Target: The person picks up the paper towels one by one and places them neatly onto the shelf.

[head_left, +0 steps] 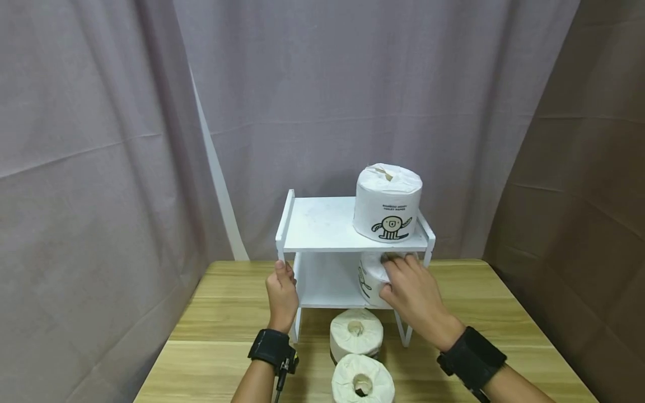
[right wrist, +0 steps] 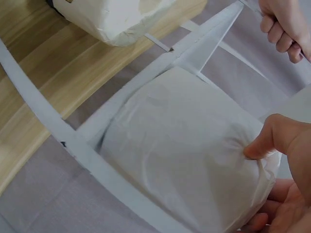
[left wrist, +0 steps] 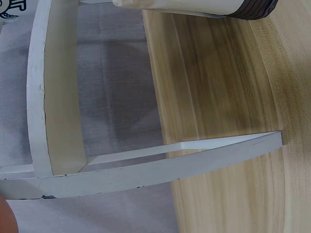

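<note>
A white two-tier rack (head_left: 322, 224) stands on the table. My left hand (head_left: 282, 294) grips its left front upright, just below the top shelf. On the right of the lower shelf is a wrapped toilet paper roll (head_left: 370, 282), partly covered by my right hand (head_left: 417, 296). Seen from the right wrist, thumb and fingers pinch the edge of this roll (right wrist: 184, 150), creasing its white wrapper. Its base sits close against the rack's frame (right wrist: 121, 102). Another wrapped toilet paper roll (head_left: 387, 204), printed with a cartoon figure, stands above it on the top shelf's right side.
Two more toilet paper rolls, one (head_left: 355, 331) just before the rack and one (head_left: 361, 380) nearer to me, stand on the wooden table (head_left: 221, 330) with their core holes upward. Grey curtains (head_left: 322, 101) hang behind and along the sides.
</note>
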A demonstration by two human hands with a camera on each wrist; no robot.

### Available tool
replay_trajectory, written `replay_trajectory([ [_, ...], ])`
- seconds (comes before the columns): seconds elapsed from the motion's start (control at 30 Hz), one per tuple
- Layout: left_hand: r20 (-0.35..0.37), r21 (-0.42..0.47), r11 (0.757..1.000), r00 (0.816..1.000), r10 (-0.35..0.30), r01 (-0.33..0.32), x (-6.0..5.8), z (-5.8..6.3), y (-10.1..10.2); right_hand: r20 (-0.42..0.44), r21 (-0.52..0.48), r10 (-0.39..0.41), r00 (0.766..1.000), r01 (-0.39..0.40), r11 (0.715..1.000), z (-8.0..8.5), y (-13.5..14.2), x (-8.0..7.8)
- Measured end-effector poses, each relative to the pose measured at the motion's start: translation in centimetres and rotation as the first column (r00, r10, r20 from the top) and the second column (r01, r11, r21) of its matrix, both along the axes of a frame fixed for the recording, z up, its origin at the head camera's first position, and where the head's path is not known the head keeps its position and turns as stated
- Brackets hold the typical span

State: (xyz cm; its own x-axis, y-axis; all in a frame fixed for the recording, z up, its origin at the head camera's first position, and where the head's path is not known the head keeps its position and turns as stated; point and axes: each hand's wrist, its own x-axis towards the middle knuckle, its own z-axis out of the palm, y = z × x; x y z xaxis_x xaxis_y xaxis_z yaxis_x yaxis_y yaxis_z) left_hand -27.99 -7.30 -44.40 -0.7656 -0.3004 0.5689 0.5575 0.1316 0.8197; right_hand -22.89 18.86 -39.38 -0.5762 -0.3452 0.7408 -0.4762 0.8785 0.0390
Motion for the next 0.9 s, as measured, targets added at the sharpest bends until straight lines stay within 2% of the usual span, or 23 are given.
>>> replay_trajectory([
  [0.13,-0.003,-0.010,1.000,1.000,-0.002,0.002,0.2,-0.2,0.0,0.004,0.010,-0.031,1.000,0.031,0.999,0.1,-0.5,0.0],
  [0.33,-0.007,-0.007,1.000,1.000,-0.014,0.014,0.3,0.1,-0.1,0.062,0.012,-0.073,0.995,0.073,0.997,0.7,-1.1,-0.5],
  [0.47,0.000,-0.006,1.000,1.000,-0.001,0.001,-0.7,-0.9,-0.2,0.101,0.029,-0.083,0.991,0.081,0.996,1.2,-1.4,-0.8],
  [0.63,0.004,-0.022,1.000,1.000,0.016,-0.016,-2.0,-2.2,-0.4,0.117,0.080,-0.069,0.991,0.060,0.995,1.5,-1.2,-0.8],
  [0.9,-0.026,-0.040,0.999,1.000,0.016,-0.017,-2.3,-2.6,-0.7,0.184,0.152,-0.011,0.983,-0.017,0.988,1.7,0.2,-0.3],
])
